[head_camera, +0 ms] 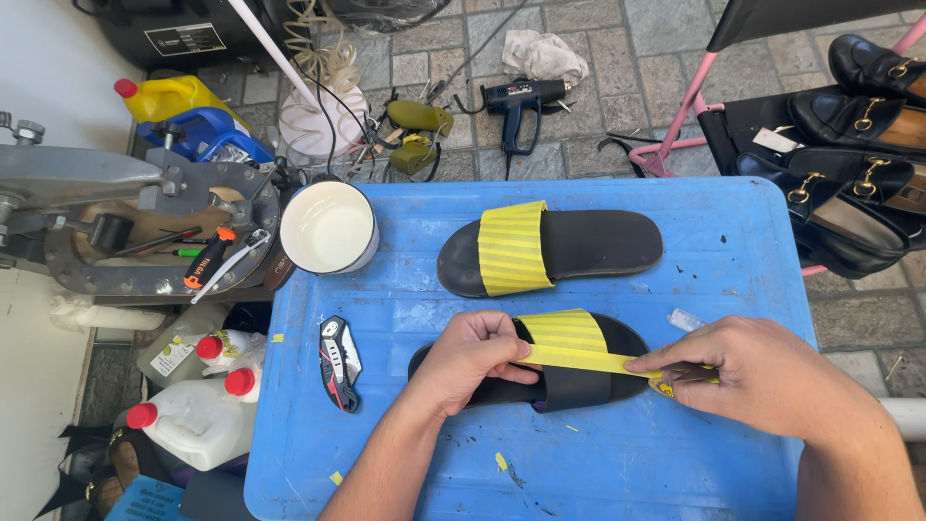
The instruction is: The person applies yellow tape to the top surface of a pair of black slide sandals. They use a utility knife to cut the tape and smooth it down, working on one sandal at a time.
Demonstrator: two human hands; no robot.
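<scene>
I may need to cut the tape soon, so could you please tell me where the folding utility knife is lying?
In the head view, the folding utility knife lies on the blue plastic table, beside the left hand and below the white bowl.

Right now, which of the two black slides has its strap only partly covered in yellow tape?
The near slide, under both hands: yellow strips cover only the far half of its strap, the near half still bare black. The far slide, lying untouched, has its strap fully yellow.
</scene>
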